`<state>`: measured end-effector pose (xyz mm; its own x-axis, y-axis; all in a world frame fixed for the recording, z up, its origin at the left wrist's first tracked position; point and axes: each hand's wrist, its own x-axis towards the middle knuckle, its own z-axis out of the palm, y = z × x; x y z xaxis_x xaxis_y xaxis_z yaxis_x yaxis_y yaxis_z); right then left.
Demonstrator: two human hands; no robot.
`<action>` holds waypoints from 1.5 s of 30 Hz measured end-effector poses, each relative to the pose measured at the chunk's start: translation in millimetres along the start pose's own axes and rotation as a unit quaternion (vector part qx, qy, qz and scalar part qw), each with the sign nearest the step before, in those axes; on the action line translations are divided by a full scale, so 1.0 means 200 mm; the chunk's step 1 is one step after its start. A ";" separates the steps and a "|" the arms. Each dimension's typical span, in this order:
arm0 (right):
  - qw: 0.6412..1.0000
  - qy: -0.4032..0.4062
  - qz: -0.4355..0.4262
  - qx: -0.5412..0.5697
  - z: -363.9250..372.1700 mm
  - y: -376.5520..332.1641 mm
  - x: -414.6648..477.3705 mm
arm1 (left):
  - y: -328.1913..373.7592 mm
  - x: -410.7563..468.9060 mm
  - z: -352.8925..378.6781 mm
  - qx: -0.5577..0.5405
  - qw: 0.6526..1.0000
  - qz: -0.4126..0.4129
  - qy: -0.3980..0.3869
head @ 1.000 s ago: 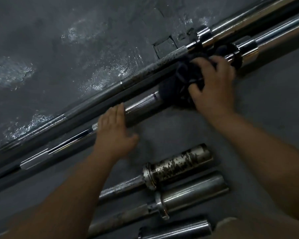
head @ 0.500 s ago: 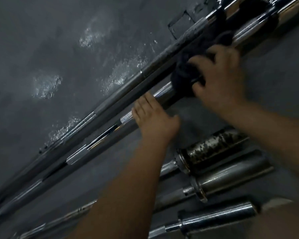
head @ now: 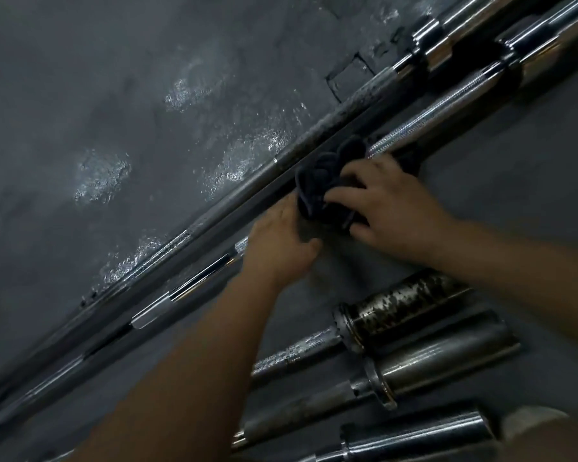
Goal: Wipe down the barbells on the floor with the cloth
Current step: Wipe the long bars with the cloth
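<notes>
5 barbells in view, all on the grey floor (head: 531, 201). 2 long ones lie side by side on the diagonal, next to a dark rough surface (head: 114, 95) with shiny patches: the far bar (head: 347, 101) has a dull, spotted shaft and the near bar (head: 414, 123) has bright chrome knurling. Both collars and sleeves are at upper right. Only the ends of the other 3 show at lower right, roughly parallel and well apart from the long pair: 1 spotted sleeve (head: 404, 301), 1 dull grey sleeve (head: 441, 355) and 1 chrome sleeve (head: 414, 435) at the bottom edge. 1 cloth (head: 317, 185), dark and bunched up, sits on the near bar's shaft about mid-frame, and its top edge touches the far bar. 2 hands, both on the near bar. Right hand (head: 391, 201): fingers curled over the cloth, thumb under its near side, gripping it against the shaft. Left hand (head: 277, 245): just beside the cloth and touching it, fingers together and fairly straight across the shaft, pressing on it, thumb out on the near side, nothing gripped. Slight motion blur on both forearms.
</notes>
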<state>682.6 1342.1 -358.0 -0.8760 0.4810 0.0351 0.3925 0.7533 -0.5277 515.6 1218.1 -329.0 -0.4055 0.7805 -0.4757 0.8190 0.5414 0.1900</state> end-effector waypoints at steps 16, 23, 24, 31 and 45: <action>0.994 0.051 0.091 0.043 -0.24 0.08 -0.03 | 0.03 -0.43 0.14 -0.028 0.996 -0.064 0.053; 0.977 0.074 0.199 0.001 -0.05 -0.05 -0.23 | 0.09 -0.34 0.30 -0.028 0.988 -0.144 0.038; 0.992 0.038 0.123 0.018 0.02 -0.15 -0.23 | 0.05 -0.31 0.27 -0.023 0.991 -0.124 0.034; 0.988 0.105 0.105 -0.051 -0.18 0.12 0.05 | -0.11 -0.11 0.14 -0.018 0.996 -0.077 0.042; 0.950 -0.220 -0.051 -0.216 -0.30 -0.01 0.16 | -0.71 -0.33 0.10 0.048 0.992 0.117 0.030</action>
<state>670.1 1383.3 -304.3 -0.9110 0.2325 -0.3406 0.2935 0.9457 -0.1394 434.2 1083.3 -341.8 -0.2220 0.9000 -0.3752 0.9272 0.3139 0.2043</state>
